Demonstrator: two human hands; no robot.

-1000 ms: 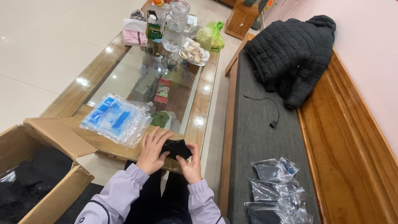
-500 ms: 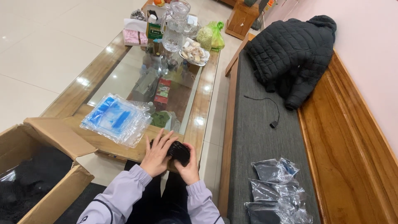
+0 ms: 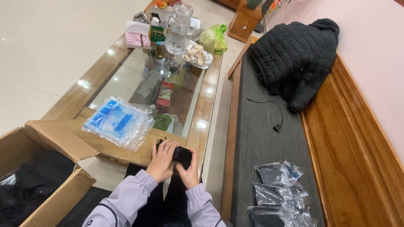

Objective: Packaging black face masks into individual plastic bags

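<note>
Both hands press on a small black folded cloth item (image 3: pixel 182 154) at the near edge of a wood-framed glass coffee table (image 3: pixel 204 110). My left hand (image 3: pixel 162 159) lies over its left side with the fingers spread on top. On the right side, my right hand (image 3: pixel 190 170) pinches the item from below. A stack of clear plastic bags with blue print (image 3: pixel 118 120) lies on the table just left of the hands.
An open cardboard box (image 3: pixel 42 168) holding dark items stands at the left. On the grey bench cushion (image 3: pixel 256 138) lie several bagged dark items (image 3: pixel 275 193), a black cable (image 3: pixel 273 113) and a black puffer jacket (image 3: pixel 296 59). A glass jug (image 3: pixel 176 25), snacks and boxes crowd the table's far end.
The hands have drawn closer together over the black item, which is now folded smaller. The left fingers, spread wide before, now rest flat on it.
</note>
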